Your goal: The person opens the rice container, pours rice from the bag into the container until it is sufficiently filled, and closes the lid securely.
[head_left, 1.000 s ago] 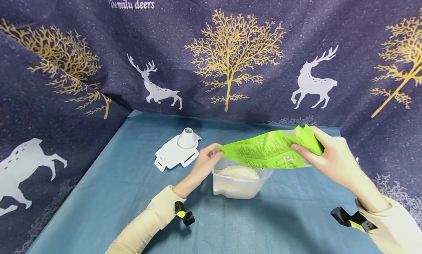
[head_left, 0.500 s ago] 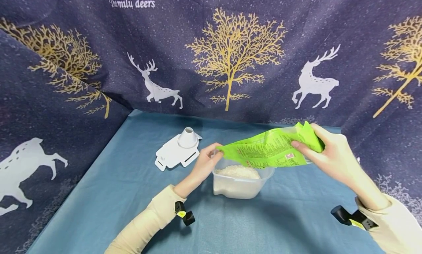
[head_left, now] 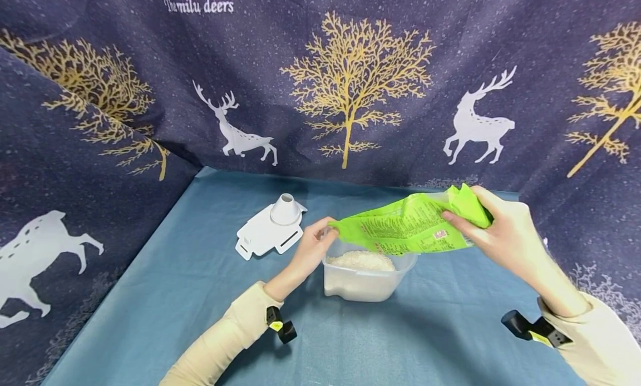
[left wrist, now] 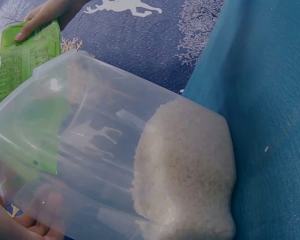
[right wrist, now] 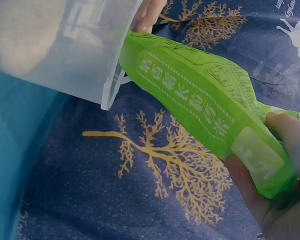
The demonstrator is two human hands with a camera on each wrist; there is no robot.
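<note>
- On the blue counter [head_left: 165,297], between star-print drapes, I have a green bag [head_left: 405,227] tipped across a clear tub [head_left: 363,283] that holds a mound of rice [head_left: 361,260].
- My right hand [head_left: 501,236] grips the bag's folded tail, fingers and thumb curled round it and raised above the mouth end; my left hand [head_left: 312,247] pinches the bag's mouth at the tub's left rim, though the wrist view shows only fingertips behind the plastic.
- The bag slopes down from right to left, its mouth just over the rim; I can see no grain falling.
- To pour well, I judge the mouth should sit inside the rim, not on it, so nothing spills onto the cloth.
- I would lift the tail slowly and let the left hand steer the opening toward the middle of the tub.
- The tub looks light; pressing the rim sideways could tip it.
- A white lid [head_left: 270,230] with a spout lies apart to the left, out of the way.
</note>
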